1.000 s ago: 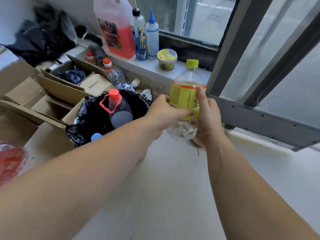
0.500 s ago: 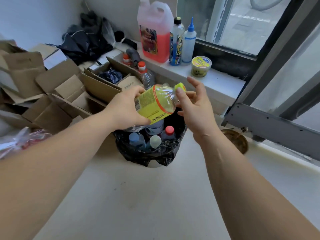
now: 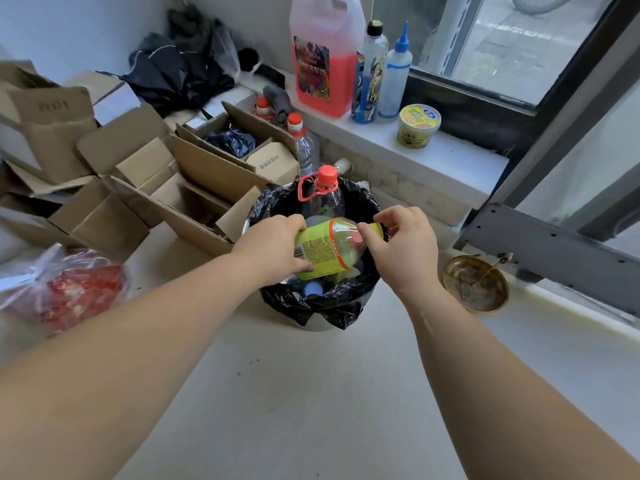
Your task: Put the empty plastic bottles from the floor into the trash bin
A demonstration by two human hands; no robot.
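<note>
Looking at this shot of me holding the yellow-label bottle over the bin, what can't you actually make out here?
Head view only:
- The yellow-label bottle: its base is hidden by the left hand, its cap largely by the right hand.
- The trash bin: how full it is, since the bottle, both hands and the black liner cover it.
- Print on the bottle's label: too small to read.
- Whether more bottles lie on the floor outside the frame.
</note>
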